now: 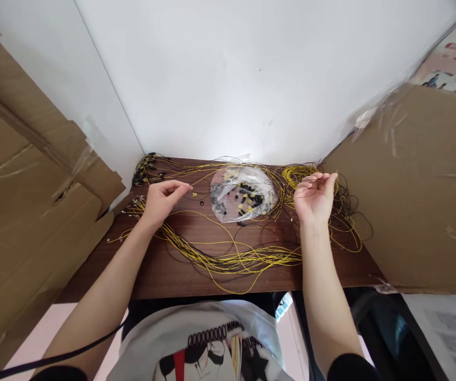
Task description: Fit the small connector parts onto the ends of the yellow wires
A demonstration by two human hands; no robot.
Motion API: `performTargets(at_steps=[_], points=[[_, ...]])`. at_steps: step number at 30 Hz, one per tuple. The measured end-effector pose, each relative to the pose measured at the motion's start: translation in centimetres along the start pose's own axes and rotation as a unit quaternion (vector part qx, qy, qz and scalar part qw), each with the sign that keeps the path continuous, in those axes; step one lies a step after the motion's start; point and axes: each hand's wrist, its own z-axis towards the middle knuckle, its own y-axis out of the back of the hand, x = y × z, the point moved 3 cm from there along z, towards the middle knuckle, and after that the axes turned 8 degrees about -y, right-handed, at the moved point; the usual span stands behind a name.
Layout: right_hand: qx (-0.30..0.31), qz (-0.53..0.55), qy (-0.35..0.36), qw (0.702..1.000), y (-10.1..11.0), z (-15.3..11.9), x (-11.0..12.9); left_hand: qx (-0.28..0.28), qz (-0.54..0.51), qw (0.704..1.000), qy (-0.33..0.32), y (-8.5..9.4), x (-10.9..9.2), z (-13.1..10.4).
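Observation:
My left hand (165, 199) is above the left part of the brown table (196, 227), its thumb and forefinger pinched together at something too small to make out. My right hand (315, 197) is raised palm up, fingers apart, over the coiled yellow and black wires (291, 177) on the right. Between the hands lies a clear plastic bag (267, 182) with small black and yellow parts. A long bundle of yellow and black wires (228, 260) stretches across the table nearer to me. By my left fingertips lie a small yellow piece (194, 194) and a small black piece (201, 203).
A heap of black connectors (146, 169) sits at the table's back left corner. Cardboard walls stand at the left (33, 174) and the right (418, 196). A white panel (228, 79) rises behind the table.

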Motion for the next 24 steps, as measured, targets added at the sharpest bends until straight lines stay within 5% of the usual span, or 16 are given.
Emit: performTargets(at_steps=[4, 9, 11, 16, 19, 24], points=[[0.048, -0.023, -0.063, 0.997, -0.1, 0.0, -0.5, 0.048, 0.026, 0.998, 0.006, -0.8, 0.1, -0.3], [-0.014, -0.281, -0.081, 0.956, 0.3, -0.3, -3.2, 0.121, 0.045, 0.992, -0.004, -1.8, 0.0, -0.7], [-0.015, -0.418, -0.026, 0.908, 0.4, -0.5, -4.3, 0.139, 0.057, 0.989, -0.005, -2.1, 0.0, -0.8], [0.079, -0.686, 0.073, 0.72, 0.0, -1.2, -6.9, 0.143, 0.075, 0.987, -0.007, -2.3, 0.0, -1.1], [0.143, -0.753, 0.119, 0.631, -0.2, -1.7, -8.1, 0.139, 0.09, 0.986, -0.016, -2.3, 0.1, -1.0], [0.206, -0.808, 0.155, 0.531, -0.2, -2.3, -9.7, 0.146, 0.077, 0.986, -0.008, -2.5, 0.2, -1.1]])
